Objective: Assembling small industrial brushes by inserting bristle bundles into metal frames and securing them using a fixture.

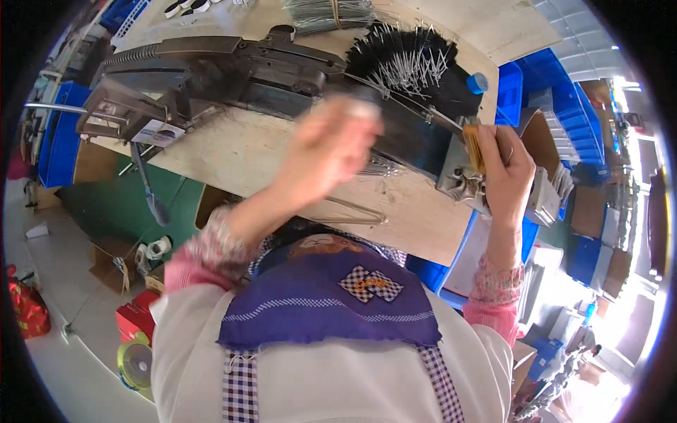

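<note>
At the right end of the dark metal machine [275,74], the right hand [513,173] has its fingers clamped on a yellow block-like handle [473,146]. Over the plywood bench [233,151], the left hand [331,144] is blurred; I cannot tell whether its fingers are together or hold something. Beyond the machine, a black mat [361,53] carries a loose heap of thin metal pins [409,67], with a tied bundle of wires [328,15] just beside it. Blue plastic bins [550,74] stand past the bench's right edge, near a brown carton [539,141], its contents perhaps pale stacked sheets. An open cardboard box [109,257] sits on the floor at left, near a red bag [28,303].
</note>
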The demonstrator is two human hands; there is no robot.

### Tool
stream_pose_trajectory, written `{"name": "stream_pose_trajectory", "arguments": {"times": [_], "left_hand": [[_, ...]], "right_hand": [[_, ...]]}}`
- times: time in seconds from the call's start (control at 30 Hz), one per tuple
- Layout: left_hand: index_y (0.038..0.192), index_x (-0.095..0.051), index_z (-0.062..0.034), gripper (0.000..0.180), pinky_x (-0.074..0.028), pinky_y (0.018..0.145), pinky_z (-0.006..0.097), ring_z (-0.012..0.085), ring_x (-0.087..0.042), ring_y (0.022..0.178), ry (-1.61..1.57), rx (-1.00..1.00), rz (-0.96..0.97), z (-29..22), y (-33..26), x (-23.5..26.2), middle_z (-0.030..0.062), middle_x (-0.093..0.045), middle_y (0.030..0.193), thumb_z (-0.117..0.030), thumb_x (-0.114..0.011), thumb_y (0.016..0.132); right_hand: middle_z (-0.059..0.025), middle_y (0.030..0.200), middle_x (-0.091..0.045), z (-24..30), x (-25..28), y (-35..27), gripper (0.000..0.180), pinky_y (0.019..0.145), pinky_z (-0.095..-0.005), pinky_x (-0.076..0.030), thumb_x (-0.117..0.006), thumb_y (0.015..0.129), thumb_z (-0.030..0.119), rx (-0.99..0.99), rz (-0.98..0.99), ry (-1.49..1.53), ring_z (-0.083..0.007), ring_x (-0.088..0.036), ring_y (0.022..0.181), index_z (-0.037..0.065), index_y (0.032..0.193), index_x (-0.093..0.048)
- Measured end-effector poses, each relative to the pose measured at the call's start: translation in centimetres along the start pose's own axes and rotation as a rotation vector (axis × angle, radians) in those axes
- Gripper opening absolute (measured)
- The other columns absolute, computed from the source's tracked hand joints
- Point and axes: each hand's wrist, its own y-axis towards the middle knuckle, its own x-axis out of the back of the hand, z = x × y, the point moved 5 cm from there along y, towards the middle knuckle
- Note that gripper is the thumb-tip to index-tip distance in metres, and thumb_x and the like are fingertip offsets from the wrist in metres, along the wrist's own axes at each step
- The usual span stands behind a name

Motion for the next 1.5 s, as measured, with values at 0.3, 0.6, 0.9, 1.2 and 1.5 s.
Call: {"name": "stream_pose_trajectory", "arguments": {"times": [0.3,0.6,0.9,1.2,1.5], "left_hand": [[0.085,-0.053,-0.0054,0.022,-0.022,0.037,0.021,0.0038,-0.032,0.042,-0.159,0.27,-0.172,4.8,4.5,-0.2,-0.0054,-0.04,0.061,-0.024,-0.054,0.097],[0.087,-0.053,-0.0055,0.019,-0.025,0.038,0.022,0.0042,-0.034,0.042,-0.171,0.39,0.003,5.7,6.5,-1.6,-0.0049,-0.041,0.062,-0.022,-0.053,0.097],[0.084,-0.056,-0.0059,0.021,-0.022,0.041,0.022,0.0059,-0.032,0.043,-0.139,0.114,-0.19,4.6,5.1,0.5,-0.0048,-0.041,0.058,-0.02,-0.05,0.098],[0.079,-0.056,-0.0057,0.028,-0.029,0.039,0.025,0.0088,-0.038,0.038,-0.198,0.12,-0.293,4.8,4.6,0.3,-0.0017,-0.048,0.056,-0.027,-0.052,0.097],[0.131,-0.032,0.0133,0.08,-0.03,0.112,0.042,0.0345,-0.038,0.131,-0.809,0.268,-0.011,2.6,5.1,-1.3,0.0267,-0.042,0.132,-0.059,-0.03,0.096]], "right_hand": [[-0.0136,0.079,-0.066,2.0,-1.2,5.0,0.016,0.063,-0.032,-0.049,-0.063,0.087,0.015,0.316,-0.027,-0.16,-0.0234,-0.064,0.069,0.001,0.093,-0.065],[-0.0195,0.09,-0.065,3.0,-8.6,9.8,0.019,0.073,-0.0414,-0.05,-0.056,0.086,0.013,0.342,0.288,-0.127,-0.0362,-0.063,0.086,0.004,0.1,-0.065],[-0.0139,0.08,-0.067,1.3,-11.7,8.5,0.024,0.065,-0.0307,-0.052,-0.059,0.086,0.011,0.054,0.728,0.01,-0.018,-0.065,0.065,-0.004,0.104,-0.065],[-0.0093,0.088,-0.066,0.6,-10.6,9.2,0.03,0.067,-0.0253,-0.053,-0.061,0.09,0.008,-0.241,0.845,0.407,-0.0132,-0.063,0.071,-0.008,0.115,-0.059],[-0.0141,0.118,-0.059,2.3,-7.8,9.8,0.029,0.086,-0.0372,-0.048,-0.055,0.087,0.017,0.524,0.546,-0.457,-0.0296,-0.055,0.098,0.015,0.113,-0.065]]}}
